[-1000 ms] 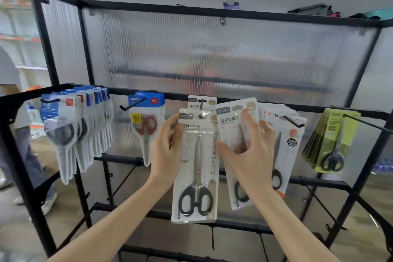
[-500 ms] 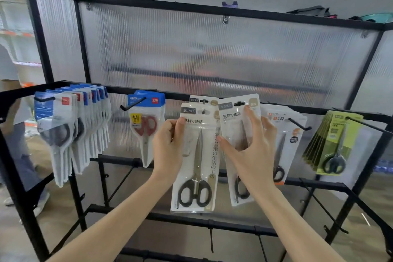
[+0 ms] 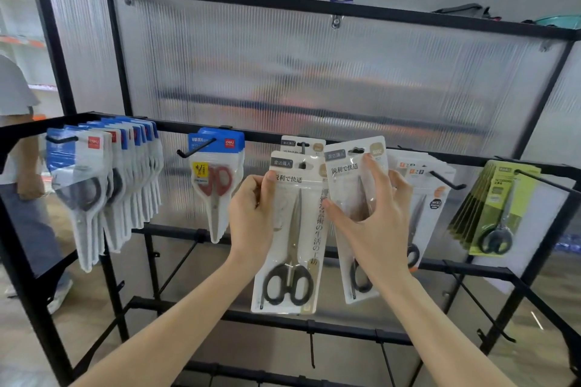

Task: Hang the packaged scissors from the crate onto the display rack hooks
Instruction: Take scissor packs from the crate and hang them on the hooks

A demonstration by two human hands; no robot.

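Packaged scissors [image 3: 289, 229] pinched in the left hand [image 3: 251, 217], second pack [image 3: 352, 198] in the right hand [image 3: 374, 223], could miss the hook [image 3: 303, 148] if tilted

Black metal display rack [image 3: 314, 132] with ribbed translucent back panels [image 3: 314, 72]. Hooks along its upper rail carry, from left end to right end: a thick row of blue-topped scissor packs [image 3: 103, 173]; a small bunch with red-handled scissors [image 3: 215, 173]; white packs with black-handled scissors [image 3: 301, 144]; white packs with orange marks [image 3: 421, 185]; green packs [image 3: 500, 207]. Lower rail hooks [image 3: 311, 349] bare.
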